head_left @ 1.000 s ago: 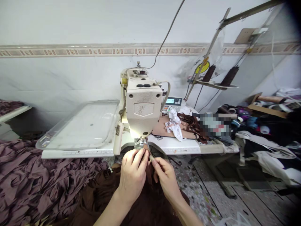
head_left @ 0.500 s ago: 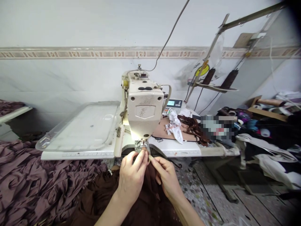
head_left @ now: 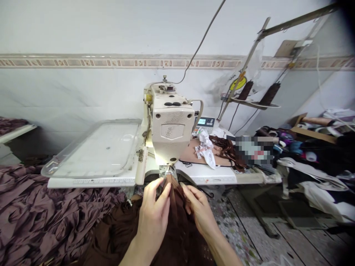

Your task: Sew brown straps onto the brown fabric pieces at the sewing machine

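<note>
Dark brown fabric (head_left: 177,221) runs from my lap up to the needle area of a white sewing machine (head_left: 172,129). My left hand (head_left: 155,210) is closed on the fabric's left side, thumb and forefinger near the presser foot (head_left: 168,170). On the right, my right hand (head_left: 198,207) pinches the fabric's edge between thumb and fingers. Between the hands a lighter brown strip (head_left: 172,192) of the cloth leads to the foot. The needle tip is too small to make out.
A clear plastic lid (head_left: 108,147) lies on the table left of the machine. White straps (head_left: 205,147) and brown scraps (head_left: 222,146) lie to the right, before a thread stand with brown cones (head_left: 269,94). Mauve fabric (head_left: 55,218) is heaped at left.
My hands have moved apart from each other, the left thumb drawing back slightly and the right hand shifting right. More of the brown strip now shows between them.
</note>
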A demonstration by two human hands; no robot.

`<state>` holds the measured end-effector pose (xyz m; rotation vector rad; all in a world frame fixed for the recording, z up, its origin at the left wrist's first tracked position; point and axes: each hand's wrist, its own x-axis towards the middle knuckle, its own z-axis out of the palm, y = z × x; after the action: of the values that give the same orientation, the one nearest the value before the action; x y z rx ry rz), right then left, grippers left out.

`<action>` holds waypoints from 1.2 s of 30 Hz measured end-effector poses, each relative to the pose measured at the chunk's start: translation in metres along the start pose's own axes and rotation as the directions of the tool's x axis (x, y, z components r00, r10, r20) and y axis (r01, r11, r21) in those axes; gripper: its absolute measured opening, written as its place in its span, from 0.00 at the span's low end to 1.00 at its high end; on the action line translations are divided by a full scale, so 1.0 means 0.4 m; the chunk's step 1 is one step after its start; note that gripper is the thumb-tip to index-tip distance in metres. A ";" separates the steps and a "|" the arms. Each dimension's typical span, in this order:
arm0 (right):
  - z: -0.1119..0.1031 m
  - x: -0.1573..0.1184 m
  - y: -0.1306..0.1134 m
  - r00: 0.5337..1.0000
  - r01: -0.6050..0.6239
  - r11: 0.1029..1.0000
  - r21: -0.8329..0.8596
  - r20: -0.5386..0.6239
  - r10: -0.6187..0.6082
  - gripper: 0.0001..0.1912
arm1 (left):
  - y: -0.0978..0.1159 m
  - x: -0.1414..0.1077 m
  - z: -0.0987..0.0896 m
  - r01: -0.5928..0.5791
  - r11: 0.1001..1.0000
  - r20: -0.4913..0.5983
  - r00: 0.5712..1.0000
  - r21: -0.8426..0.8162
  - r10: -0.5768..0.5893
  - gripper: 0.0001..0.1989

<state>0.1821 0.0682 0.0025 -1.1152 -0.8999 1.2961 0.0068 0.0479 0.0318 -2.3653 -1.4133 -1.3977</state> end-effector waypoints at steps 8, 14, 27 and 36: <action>0.037 -0.063 -0.005 0.981 0.194 0.960 -0.200 0.064 -0.184 0.25 | -0.052 0.031 -0.073 0.603 0.715 0.314 0.797 -0.355 -0.516 0.18; 0.083 -0.074 -0.003 0.989 0.032 0.998 -0.050 0.149 -0.024 0.30 | -0.060 0.065 -0.034 0.747 0.448 0.545 0.664 -0.491 -0.511 0.22; -0.020 -0.020 -0.180 0.904 0.423 0.840 -0.339 0.096 -0.416 0.09 | 0.029 0.003 -0.079 0.664 0.586 0.516 0.741 -0.464 -0.431 0.23; 0.008 0.118 -0.138 0.964 0.262 0.911 -0.318 0.134 -0.231 0.17 | 0.018 0.044 -0.064 0.778 0.397 0.683 0.622 -0.487 -0.383 0.27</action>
<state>0.1984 0.1188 0.0524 -1.1608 -1.3244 1.0148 -0.0021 0.0440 0.0620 -2.9930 -2.4500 -1.9924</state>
